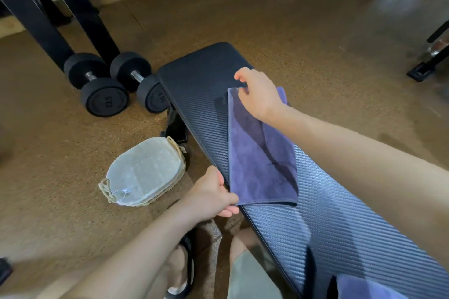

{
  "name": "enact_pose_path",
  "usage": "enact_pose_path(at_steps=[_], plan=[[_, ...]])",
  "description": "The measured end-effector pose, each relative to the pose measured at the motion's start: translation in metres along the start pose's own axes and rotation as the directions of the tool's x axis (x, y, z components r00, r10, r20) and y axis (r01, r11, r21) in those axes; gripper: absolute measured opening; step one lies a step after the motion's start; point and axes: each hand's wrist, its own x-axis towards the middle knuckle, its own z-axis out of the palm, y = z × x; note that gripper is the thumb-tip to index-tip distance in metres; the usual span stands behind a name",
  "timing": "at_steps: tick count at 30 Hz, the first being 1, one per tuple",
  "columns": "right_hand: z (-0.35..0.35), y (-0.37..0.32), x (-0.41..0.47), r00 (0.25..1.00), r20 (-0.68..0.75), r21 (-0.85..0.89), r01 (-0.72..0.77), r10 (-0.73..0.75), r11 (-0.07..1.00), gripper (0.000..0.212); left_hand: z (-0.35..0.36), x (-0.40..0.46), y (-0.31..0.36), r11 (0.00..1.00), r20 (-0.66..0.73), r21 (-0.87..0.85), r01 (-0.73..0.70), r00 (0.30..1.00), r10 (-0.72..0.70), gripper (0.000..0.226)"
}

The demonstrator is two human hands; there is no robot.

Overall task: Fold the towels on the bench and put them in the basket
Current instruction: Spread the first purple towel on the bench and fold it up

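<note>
A purple towel [260,153] lies folded lengthwise on the black bench [201,85]. My right hand [260,94] pinches the towel's far corner. My left hand [211,195] pinches its near left corner at the bench's edge. A pale lined basket [145,172] with rope handles stands on the floor left of the bench, nothing visible inside it. Part of another purple towel [364,286] shows on the bench at the bottom right.
Two black dumbbells [97,85] lie on the floor beyond the basket, beside a black rack leg [48,31]. My sandalled foot [182,272] and knee are below the bench edge. A machine's foot [422,70] stands at far right.
</note>
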Motion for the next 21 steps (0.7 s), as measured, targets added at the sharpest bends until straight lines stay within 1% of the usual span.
enact_pose_path(at_steps=[2,3,5,6,7,8,10,12,13,15,17,19,21], plan=[[-0.014,0.007,-0.044,0.999,-0.036,0.091,-0.007,0.010,0.996,0.033,0.007,-0.002,-0.002,0.999,-0.020,-0.038,0.000,1.000,-0.001,0.037],[-0.021,0.013,-0.069,0.999,-0.020,0.118,-0.029,0.032,0.993,0.030,0.010,-0.003,-0.002,0.999,-0.037,-0.053,0.008,0.999,-0.010,0.037],[-0.034,0.024,-0.121,0.996,0.049,0.118,-0.078,0.073,0.990,0.021,0.013,-0.007,-0.001,0.996,-0.074,-0.088,0.029,0.997,-0.035,0.037],[-0.039,0.028,-0.147,0.995,0.067,0.110,-0.077,0.070,0.991,0.016,0.014,-0.011,-0.001,0.994,-0.079,-0.106,0.036,0.996,-0.045,0.036],[-0.043,0.031,-0.171,0.996,0.066,0.103,-0.063,0.057,0.993,0.014,0.017,-0.015,0.000,0.991,-0.077,-0.124,0.043,0.996,-0.053,0.037],[-0.047,0.031,-0.194,0.996,0.065,0.088,-0.062,0.056,0.994,0.017,0.020,-0.020,0.000,0.988,-0.074,-0.144,0.052,0.995,-0.063,0.037],[-0.052,0.026,-0.234,0.988,0.098,0.057,-0.122,0.116,0.991,0.038,0.029,-0.031,0.000,0.981,-0.058,-0.176,0.086,0.994,-0.098,0.036],[-0.054,0.020,-0.264,0.966,0.179,0.038,-0.197,0.187,0.980,0.065,0.039,-0.040,0.002,0.972,-0.048,-0.207,0.115,0.991,-0.128,0.032],[-0.053,0.018,-0.274,0.956,0.208,0.024,-0.214,0.205,0.977,0.076,0.042,-0.044,0.004,0.966,-0.050,-0.226,0.125,0.989,-0.139,0.031],[-0.050,0.017,-0.288,0.953,0.216,0.007,-0.218,0.211,0.976,0.085,0.046,-0.048,0.009,0.959,-0.053,-0.249,0.137,0.987,-0.155,0.027],[-0.043,0.017,-0.292,0.965,0.151,-0.015,-0.215,0.214,0.977,0.079,0.046,-0.051,0.013,0.953,-0.042,-0.261,0.152,0.985,-0.169,0.019],[-0.036,0.017,-0.291,0.966,0.068,-0.043,-0.249,0.251,0.968,0.063,0.049,-0.055,0.015,0.945,-0.023,-0.274,0.179,0.981,-0.192,0.012],[-0.031,0.017,-0.290,0.960,0.022,-0.083,-0.275,0.278,0.958,0.048,0.054,-0.059,0.014,0.939,-0.007,-0.281,0.199,0.978,-0.210,0.010]])
